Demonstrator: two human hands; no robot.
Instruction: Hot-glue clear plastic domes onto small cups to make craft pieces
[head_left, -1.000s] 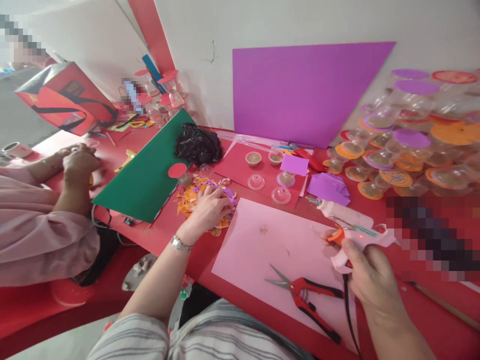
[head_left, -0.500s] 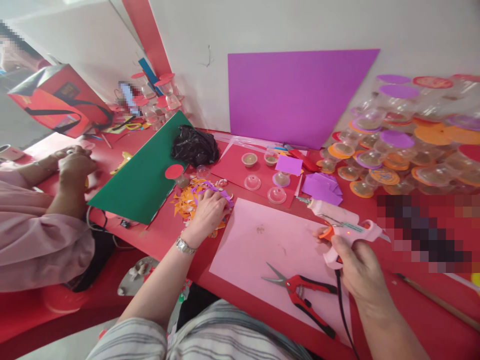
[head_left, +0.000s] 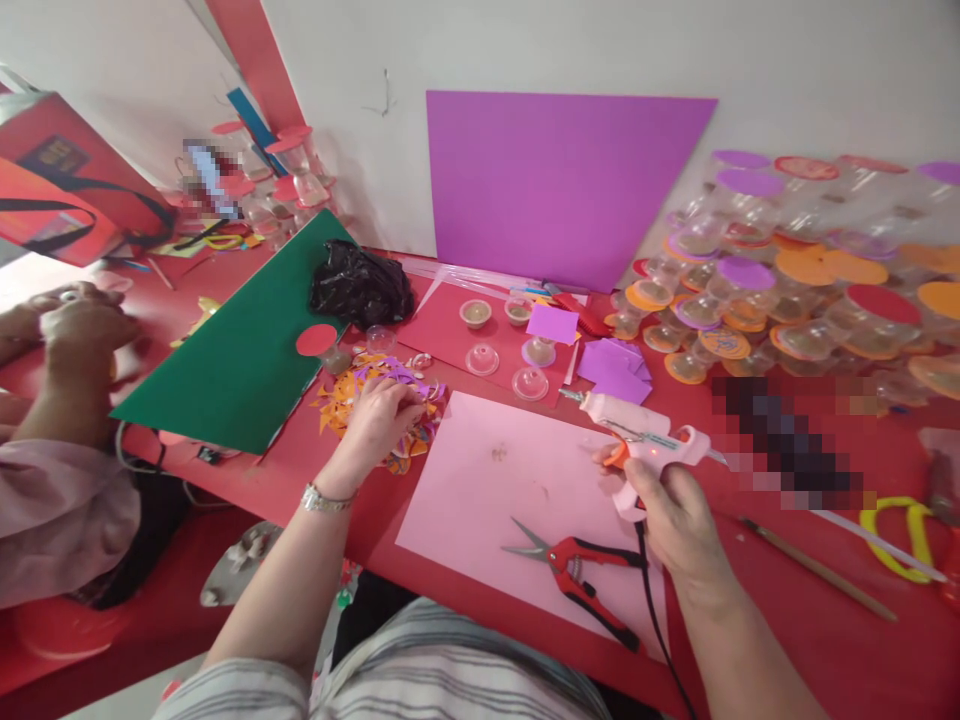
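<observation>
My right hand [head_left: 670, 513] grips a white glue gun [head_left: 637, 430] with an orange trigger, its nozzle pointing left over the top right corner of a pink sheet [head_left: 487, 490]. My left hand [head_left: 379, 412] rests with curled fingers on a pile of orange and purple paper scraps [head_left: 352, 390]; what the fingers hold is hidden. Red-handled scissors [head_left: 577, 570] lie open on the pink sheet just below the glue gun.
A green sheet [head_left: 240, 350], a black bag [head_left: 360, 285], a purple sheet [head_left: 555, 200] against the wall, small clear cups [head_left: 499, 345] on a red sheet and a heap of lidded cups [head_left: 795, 290] fill the red table. Another person's hands [head_left: 75, 325] work at left.
The view has swung to the right, so everything sits further left in frame. My right hand with the glue gun has come a little closer to the pink sheet. My left hand stays on the scraps.
</observation>
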